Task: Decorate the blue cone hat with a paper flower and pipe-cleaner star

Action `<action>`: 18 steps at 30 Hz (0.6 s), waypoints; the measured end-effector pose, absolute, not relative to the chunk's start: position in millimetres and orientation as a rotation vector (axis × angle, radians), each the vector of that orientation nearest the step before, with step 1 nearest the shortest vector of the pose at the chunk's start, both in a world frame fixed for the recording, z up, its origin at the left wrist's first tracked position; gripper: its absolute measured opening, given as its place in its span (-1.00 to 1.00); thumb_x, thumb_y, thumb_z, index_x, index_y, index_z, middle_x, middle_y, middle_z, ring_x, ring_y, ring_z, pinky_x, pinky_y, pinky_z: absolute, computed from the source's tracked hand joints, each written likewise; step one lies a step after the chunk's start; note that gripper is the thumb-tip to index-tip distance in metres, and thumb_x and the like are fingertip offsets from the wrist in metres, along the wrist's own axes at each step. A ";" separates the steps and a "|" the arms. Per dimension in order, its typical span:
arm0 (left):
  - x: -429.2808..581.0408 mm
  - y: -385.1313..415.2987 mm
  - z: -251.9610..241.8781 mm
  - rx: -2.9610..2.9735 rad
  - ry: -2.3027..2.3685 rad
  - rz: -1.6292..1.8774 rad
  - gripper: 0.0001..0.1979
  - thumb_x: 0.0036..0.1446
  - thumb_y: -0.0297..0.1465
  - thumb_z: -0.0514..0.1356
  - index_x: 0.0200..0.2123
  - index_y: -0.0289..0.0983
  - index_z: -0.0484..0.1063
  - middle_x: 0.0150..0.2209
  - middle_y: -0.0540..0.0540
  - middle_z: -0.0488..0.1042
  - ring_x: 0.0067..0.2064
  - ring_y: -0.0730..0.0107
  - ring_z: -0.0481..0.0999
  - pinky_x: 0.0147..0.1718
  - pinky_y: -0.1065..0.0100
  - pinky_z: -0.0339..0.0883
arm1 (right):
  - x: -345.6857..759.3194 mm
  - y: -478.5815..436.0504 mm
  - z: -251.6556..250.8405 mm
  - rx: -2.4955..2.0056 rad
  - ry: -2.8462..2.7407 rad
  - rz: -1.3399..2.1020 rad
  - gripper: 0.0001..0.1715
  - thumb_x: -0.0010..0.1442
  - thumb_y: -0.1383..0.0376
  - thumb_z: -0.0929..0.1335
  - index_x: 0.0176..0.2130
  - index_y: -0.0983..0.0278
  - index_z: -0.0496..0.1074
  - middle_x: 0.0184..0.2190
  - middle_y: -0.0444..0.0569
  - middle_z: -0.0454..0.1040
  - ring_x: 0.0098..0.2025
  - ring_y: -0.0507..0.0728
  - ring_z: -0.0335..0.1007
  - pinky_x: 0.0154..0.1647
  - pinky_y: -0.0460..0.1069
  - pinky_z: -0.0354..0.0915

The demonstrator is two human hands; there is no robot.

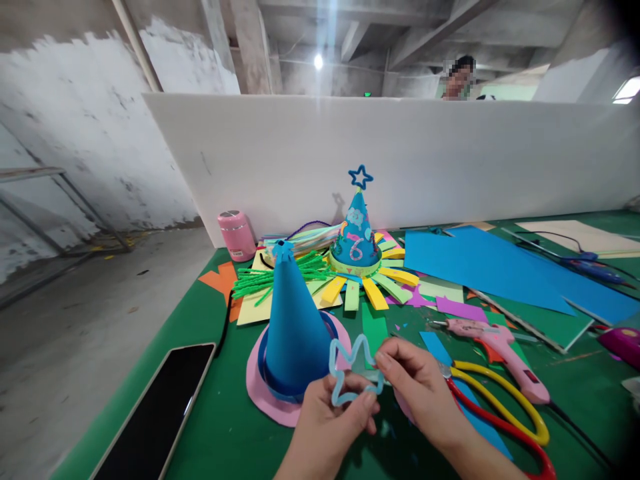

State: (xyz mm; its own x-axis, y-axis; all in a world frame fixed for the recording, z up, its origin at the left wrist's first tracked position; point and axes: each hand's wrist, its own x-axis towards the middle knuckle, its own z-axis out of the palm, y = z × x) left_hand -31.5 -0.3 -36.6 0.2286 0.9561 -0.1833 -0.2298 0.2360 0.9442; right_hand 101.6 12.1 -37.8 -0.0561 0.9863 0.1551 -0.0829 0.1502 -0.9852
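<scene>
A light blue fuzzy star outline [336,353] is held between both hands, just in front of a plain blue paper cone [295,327] on a pink round base [257,383]. My left hand [337,417] pinches the star's lower edge with thumb and fingers. At its right side, the closed fingertips of my right hand [413,380] grip another part of it. Farther back stands a decorated blue cone hat [356,233] with a darker blue star [361,177] on its tip and yellow and green strips around its brim.
A phone [157,413] lies at the left edge. Scissors [500,407] and a pink glue gun [505,347] are right of my right hand. Blue sheets [480,267], green fuzzy sticks [250,281] and a pink canister [236,235] lie behind. A person [459,79] is beyond the white partition [400,153].
</scene>
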 end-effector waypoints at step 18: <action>-37.0 3.1 -31.4 0.584 0.612 0.946 -0.83 -0.05 -0.39 0.19 -0.60 -0.35 0.35 -0.64 -0.05 0.37 -0.59 0.50 0.31 -0.65 0.49 0.21 | 88.6 5.6 -45.7 -0.527 -0.977 1.733 -0.90 0.01 0.31 0.38 -0.38 0.29 0.40 -0.62 -0.17 0.32 -0.58 -0.02 0.27 -0.63 -0.11 0.33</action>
State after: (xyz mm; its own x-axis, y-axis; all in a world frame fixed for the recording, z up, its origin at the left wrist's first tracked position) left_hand -37.0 3.1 -31.4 0.4464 0.8676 -0.2191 -0.5555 0.4606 0.6922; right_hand 88.6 5.6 -45.7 -0.3716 0.9227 0.1028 -0.5656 -0.1372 -0.8132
